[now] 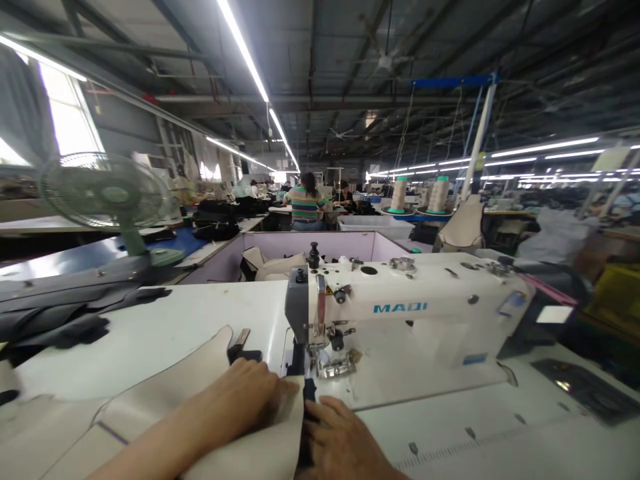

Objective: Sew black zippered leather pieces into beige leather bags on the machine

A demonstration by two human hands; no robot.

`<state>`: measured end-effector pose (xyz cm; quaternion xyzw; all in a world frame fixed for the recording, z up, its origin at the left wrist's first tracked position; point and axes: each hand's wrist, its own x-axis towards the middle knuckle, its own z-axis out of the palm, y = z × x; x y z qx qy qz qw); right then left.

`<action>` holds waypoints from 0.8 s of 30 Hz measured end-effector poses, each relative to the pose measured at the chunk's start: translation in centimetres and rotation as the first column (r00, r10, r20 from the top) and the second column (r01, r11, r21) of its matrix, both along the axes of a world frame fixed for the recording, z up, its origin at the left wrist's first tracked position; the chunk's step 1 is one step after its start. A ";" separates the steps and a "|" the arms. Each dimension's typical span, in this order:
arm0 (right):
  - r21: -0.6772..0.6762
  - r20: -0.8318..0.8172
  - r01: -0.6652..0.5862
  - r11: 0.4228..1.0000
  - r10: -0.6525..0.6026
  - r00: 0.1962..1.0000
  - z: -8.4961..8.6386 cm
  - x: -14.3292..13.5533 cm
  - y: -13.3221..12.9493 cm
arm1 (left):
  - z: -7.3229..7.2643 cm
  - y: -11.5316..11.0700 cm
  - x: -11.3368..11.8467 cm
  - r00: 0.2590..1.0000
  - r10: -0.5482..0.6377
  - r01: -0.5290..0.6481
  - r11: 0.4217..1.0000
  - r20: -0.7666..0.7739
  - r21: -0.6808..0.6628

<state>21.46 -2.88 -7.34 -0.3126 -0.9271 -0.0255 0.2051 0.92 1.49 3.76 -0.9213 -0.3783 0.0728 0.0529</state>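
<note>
Head view: beige cloth (250, 447) is laid on the white table (165, 327), in front of the sewing machine (425, 307), its right edge lined by a dark strip (309, 390). The left hand (245, 397) is set on top of the cloth, fingers curled, cloth under and just right of them; whether any is pinched cannot be told. The right hand (340, 437) is placed right of that edge, fingers slightly bent and spread a little, tips touching the dark strip; a grip cannot be confirmed, undersides hidden. More cloth is spread left, under the left forearm. Beyond the table, beige pieces (280, 267) are held in a pale purple bin (220, 262)
</note>
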 end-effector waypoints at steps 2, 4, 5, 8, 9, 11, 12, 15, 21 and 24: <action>-0.031 -0.039 -0.002 1.000 0.001 0.999 -0.9 0.4 0.6 | 0.1 0.7 1.1 0.999 -0.039 0.039 0.999 -0.001 0.030; -0.018 -0.096 0.041 0.999 -0.042 0.995 -1.9 0.3 1.3 | 0.4 1.6 2.0 0.998 -0.069 0.069 0.996 -0.012 0.052; -0.002 -0.122 0.060 0.998 -0.060 0.991 -2.4 0.2 1.7 | 0.6 2.0 2.2 0.996 -0.085 0.086 0.995 -0.019 0.048; 0.044 -0.174 0.093 0.995 -0.084 0.981 -3.2 -0.4 2.5 | 0.7 2.9 2.4 0.993 -0.113 0.114 0.992 -0.030 0.055; 0.062 -0.182 0.106 0.992 -0.094 0.979 -3.3 -0.6 2.6 | 0.6 3.0 2.3 0.993 -0.116 0.118 0.991 -0.031 0.065; 0.092 -0.186 0.149 0.985 -0.130 0.974 -3.6 -0.7 2.7 | -0.1 3.1 2.0 0.991 -0.128 0.130 0.988 -0.023 0.087; 0.111 -0.183 0.163 0.980 -0.141 0.973 -3.7 -0.6 2.8 | -0.6 3.2 1.8 0.990 -0.141 0.141 0.985 -0.015 0.094; 0.166 -0.147 0.142 0.976 -0.118 0.982 -4.6 -0.4 2.9 | -1.9 3.5 1.4 0.985 -0.174 0.172 0.981 0.011 0.089; 0.314 -0.153 0.133 0.940 -0.088 0.984 -6.0 -0.6 3.6 | -1.8 3.5 1.7 0.994 -0.109 0.109 0.994 -0.014 0.023; 0.351 -0.183 0.153 0.924 -0.093 0.979 -6.3 -1.0 3.6 | -0.4 2.9 2.0 0.994 -0.106 0.106 0.994 -0.017 -0.005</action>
